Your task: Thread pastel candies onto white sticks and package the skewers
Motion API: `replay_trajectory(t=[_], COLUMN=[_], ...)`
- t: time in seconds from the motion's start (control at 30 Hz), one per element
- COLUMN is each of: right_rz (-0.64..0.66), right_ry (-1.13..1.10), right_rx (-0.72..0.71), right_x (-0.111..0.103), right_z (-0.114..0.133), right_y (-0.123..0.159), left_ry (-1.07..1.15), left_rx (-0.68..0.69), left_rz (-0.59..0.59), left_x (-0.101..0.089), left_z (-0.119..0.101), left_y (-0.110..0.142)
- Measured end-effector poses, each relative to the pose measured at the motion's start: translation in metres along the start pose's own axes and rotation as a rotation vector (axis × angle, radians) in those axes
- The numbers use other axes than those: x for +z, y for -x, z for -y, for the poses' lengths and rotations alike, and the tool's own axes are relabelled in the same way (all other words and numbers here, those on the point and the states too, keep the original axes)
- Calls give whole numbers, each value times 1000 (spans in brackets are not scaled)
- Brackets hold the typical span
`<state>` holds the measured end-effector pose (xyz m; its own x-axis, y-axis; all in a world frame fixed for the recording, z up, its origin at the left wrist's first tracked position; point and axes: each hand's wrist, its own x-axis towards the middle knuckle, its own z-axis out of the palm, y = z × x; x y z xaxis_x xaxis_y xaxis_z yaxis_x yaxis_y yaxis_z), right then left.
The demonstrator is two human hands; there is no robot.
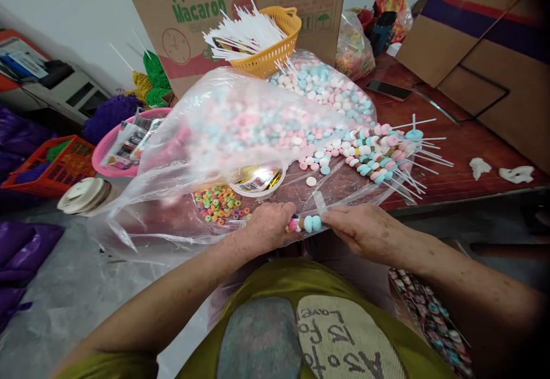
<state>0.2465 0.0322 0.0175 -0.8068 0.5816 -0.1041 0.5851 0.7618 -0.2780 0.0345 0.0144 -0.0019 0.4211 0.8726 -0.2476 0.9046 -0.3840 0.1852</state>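
My left hand and my right hand are both closed on one candy skewer, a thin stick strung with pink and blue candies, held level at the table's near edge. The left fingers pinch its left end, the right fingers its right end. Just beyond lies a large clear plastic bag full of pink, white and blue candy pieces. A pile of finished skewers lies to the right on the plastic. Small colourful ring candies sit left of a shallow white bowl.
A yellow basket of white sticks stands at the back before a "Macaron" cardboard box. A phone and more boxes are at right. A pink basin, an orange crate and purple bags lie at left.
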Motion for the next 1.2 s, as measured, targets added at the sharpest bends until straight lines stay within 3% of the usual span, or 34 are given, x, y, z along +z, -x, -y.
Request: replay_trajectory(t=[0.17, 0.37, 0.53, 0.63, 0.8, 0.87, 1.0, 1.1, 1.2], right_rz=[-172, -182, -384, -455, -470, -428, -286, -202, -188], right_ry=[264, 184, 318, 410, 399, 351, 187, 72, 33], right_rx=[-156, -320, -449, -492, -551, -522, -371, -215, -228], right_x=[5, 6, -7, -18, -8, 4, 23, 23, 20], right_z=[-6, -19, -20, -19, -15, -11, -6, -11, -17], right_y=[-6, -2, 0, 1, 7, 9, 10, 12, 15], left_ry=[360, 932, 1331, 1410, 1537, 1394, 821, 573, 582], left_rx=[76, 327, 192, 190, 245, 241, 279, 210, 113], left_rz=[172, 437, 909, 1045, 948, 845, 500, 418, 396], left_x=[-7, -13, -14, -13, -12, -13, -20, -25, -27], left_z=[3, 14, 12, 7, 9, 9, 7, 8, 10], left_y=[-3, 2, 1, 2, 2, -1, -5, -1, 3])
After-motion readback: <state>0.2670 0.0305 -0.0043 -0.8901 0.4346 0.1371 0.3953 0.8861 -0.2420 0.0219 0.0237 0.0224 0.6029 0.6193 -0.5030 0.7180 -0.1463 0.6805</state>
